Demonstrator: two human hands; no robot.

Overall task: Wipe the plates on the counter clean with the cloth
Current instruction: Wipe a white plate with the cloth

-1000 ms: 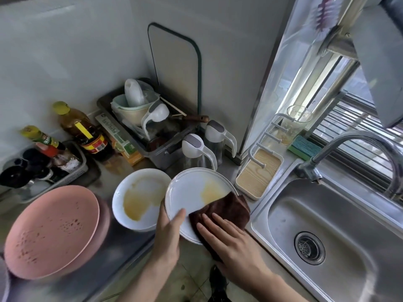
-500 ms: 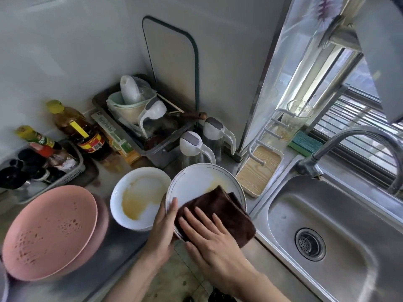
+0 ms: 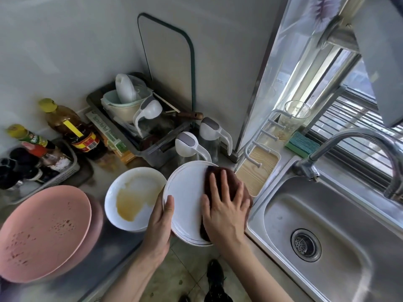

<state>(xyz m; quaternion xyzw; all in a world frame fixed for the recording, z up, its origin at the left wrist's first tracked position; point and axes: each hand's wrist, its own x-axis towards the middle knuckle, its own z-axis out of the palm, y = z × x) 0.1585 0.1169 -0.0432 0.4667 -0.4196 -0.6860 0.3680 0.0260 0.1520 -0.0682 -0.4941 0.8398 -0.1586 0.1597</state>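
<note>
A white plate with a thin dark rim line [image 3: 187,192] is held tilted over the counter's front edge. My left hand [image 3: 161,223] grips its left rim, thumb on the face. My right hand [image 3: 226,208] presses a dark brown cloth [image 3: 224,177] flat against the plate's right half, fingers spread. The plate's bare part looks clean. To its left a white bowl-like plate [image 3: 133,199] lies on the counter with a yellow-brown smear inside. Further left is a stack of pink plates [image 3: 43,232], the top one speckled with dark spots.
A steel sink [image 3: 340,240] with a tap [image 3: 353,144] lies to the right. Behind the plates stand two white-lidded dispensers [image 3: 192,147], a grey tub of utensils [image 3: 135,118], oil and sauce bottles [image 3: 72,127], a wooden-look tray [image 3: 257,171], a glass [image 3: 292,118] and a green sponge [image 3: 302,144].
My right hand slid the cloth up and to the right across the plate, covering where the yellow stain was. My left hand keeps its grip on the rim.
</note>
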